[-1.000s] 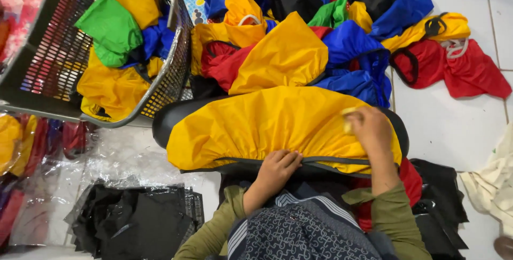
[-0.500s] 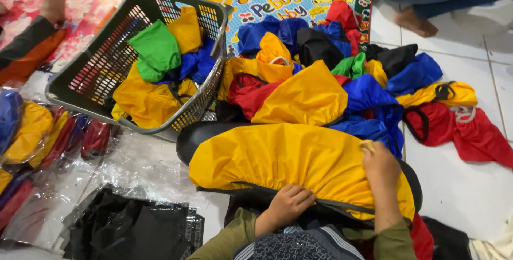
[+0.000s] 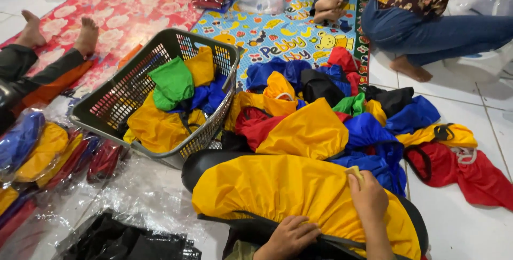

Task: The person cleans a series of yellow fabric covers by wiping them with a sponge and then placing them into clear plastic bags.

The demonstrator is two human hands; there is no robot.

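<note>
A yellow fabric cover (image 3: 278,190) is stretched over a black rounded form (image 3: 200,164) in front of me. My left hand (image 3: 288,237) grips the cover's dark lower hem. On the cover's upper right side, my right hand (image 3: 367,196) presses down and pinches a small fold of yellow fabric at the fingertips. Just beyond lies a heap of yellow, blue, red, black and green fabric bags (image 3: 342,116).
A dark plastic basket (image 3: 112,110) with yellow, green and blue bags stands at left. Packed bags in clear plastic (image 3: 48,153) lie at far left, black ones (image 3: 123,241) at the bottom. One person's feet (image 3: 59,30) rest at upper left; another person sits at upper right (image 3: 427,20).
My view has tilted up and away, showing more of the floor mats and the people beyond. Both hands stay on the yellow cover, with the right hand shifted slightly along its top.
</note>
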